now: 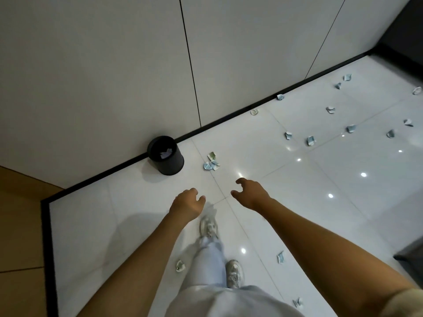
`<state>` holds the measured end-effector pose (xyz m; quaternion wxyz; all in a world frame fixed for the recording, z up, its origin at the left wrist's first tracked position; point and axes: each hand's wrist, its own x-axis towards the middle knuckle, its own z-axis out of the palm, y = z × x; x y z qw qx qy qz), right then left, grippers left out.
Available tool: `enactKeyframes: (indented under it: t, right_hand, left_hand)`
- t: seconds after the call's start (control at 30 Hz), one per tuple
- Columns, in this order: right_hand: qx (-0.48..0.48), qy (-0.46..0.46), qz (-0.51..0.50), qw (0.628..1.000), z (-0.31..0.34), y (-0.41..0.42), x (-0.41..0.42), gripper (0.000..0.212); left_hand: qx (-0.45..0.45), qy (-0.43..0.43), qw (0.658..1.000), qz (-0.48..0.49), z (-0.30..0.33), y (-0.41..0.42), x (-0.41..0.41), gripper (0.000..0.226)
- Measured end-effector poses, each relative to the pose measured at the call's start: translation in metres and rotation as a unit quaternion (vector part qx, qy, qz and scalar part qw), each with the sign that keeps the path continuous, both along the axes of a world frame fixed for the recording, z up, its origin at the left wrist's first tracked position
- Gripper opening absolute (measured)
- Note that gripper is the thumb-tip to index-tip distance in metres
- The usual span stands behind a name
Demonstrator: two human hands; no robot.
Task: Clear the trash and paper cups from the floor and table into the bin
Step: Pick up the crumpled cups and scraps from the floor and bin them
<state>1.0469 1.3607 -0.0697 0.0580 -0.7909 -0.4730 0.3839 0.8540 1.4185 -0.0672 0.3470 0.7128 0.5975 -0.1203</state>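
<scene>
A black round bin (pixel 166 156) stands on the white tiled floor against the wall's dark baseboard, with a scrap of paper inside. A small pile of crumpled blue-white paper trash (pixel 211 163) lies just right of it. Several more crumpled pieces, such as one paper scrap (pixel 310 140), are scattered over the floor to the far right. Another scrap (pixel 180 265) lies by my left leg and one scrap (pixel 281 257) by my right arm. My left hand (pixel 186 203) and right hand (pixel 250 192) hang out in front of me, fingers loosely curled, holding nothing.
A white panelled wall (pixel 114 76) with a black baseboard runs diagonally behind the bin. Wooden flooring (pixel 18 225) begins at the left past a black strip. A dark object's edge (pixel 409 252) shows at the right. My feet in white shoes (pixel 208 226) stand on the tiles.
</scene>
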Motion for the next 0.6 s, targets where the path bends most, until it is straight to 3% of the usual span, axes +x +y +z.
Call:
enactKeyframes:
  t: [0.6]
  right_hand:
    - [-0.055, 0.003, 0.005, 0.998, -0.047, 0.248, 0.065, 0.055]
  left_hand:
    - [-0.062, 0.029, 0.997, -0.044, -0.057, 0.249, 0.076, 0.047]
